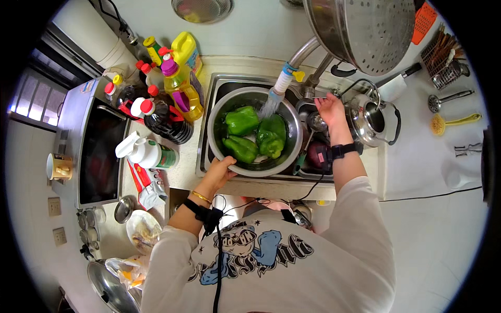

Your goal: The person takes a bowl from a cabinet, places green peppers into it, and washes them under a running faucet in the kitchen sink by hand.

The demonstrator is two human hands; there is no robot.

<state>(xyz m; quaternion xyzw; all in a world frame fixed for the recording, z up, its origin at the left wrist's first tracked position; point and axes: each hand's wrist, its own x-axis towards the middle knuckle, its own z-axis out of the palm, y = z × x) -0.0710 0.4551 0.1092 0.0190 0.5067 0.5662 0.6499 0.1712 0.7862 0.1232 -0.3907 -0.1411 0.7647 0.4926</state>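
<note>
A round stainless steel basin (292, 154) stands over the sink (213, 88) with several green bell peppers (242, 121) and some water in it. Water runs from the white hose end of the faucet (282, 83) into the basin's upper right part. My left hand (220, 172) grips the basin's near-left rim, thumb on top. My right hand (330, 107) is raised at the faucet's handle (318, 98), its fingertips touching or close to it. Below that hand, a metal ladle (316, 121) and a purple, round vegetable (316, 153) lie in the right-hand part of the sink.
Sauce and oil bottles (168, 121) and a white spray bottle (154, 153) crowd the counter at left. A steel kettle (366, 119) stands right of the sink, near a cleaver (393, 88) on the wall. A large perforated steamer pot (362, 35) overhangs the faucet.
</note>
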